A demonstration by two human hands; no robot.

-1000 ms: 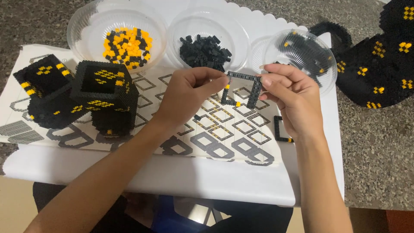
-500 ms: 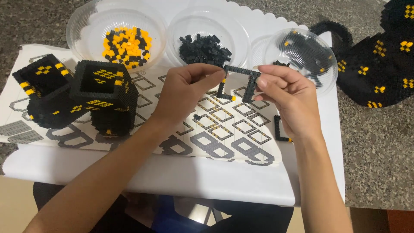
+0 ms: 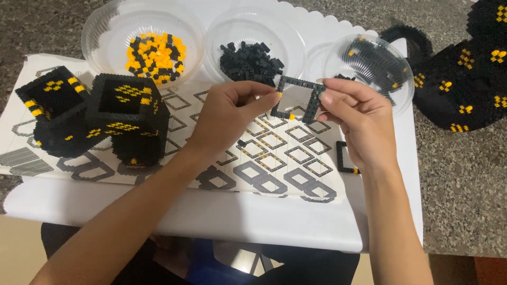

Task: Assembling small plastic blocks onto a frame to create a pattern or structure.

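Black brick frame (image 3: 298, 98) now higher, nearer the bowls' rims, each hand's grip pinching one side edge.

Beyond both hands (image 3: 232, 113), three clear plastic bowls (image 3: 142, 26) crowd the way. Left stands a black-and-yellow brick box (image 3: 129, 124); the printed instruction sheet (image 3: 274, 158) beneath lies mostly bare.

Frame lifted higher

Both hands have raised the black brick frame (image 3: 297, 98) off the sheet, and it now sits nearer the bowl of black bricks (image 3: 252, 59), tilted more upright.
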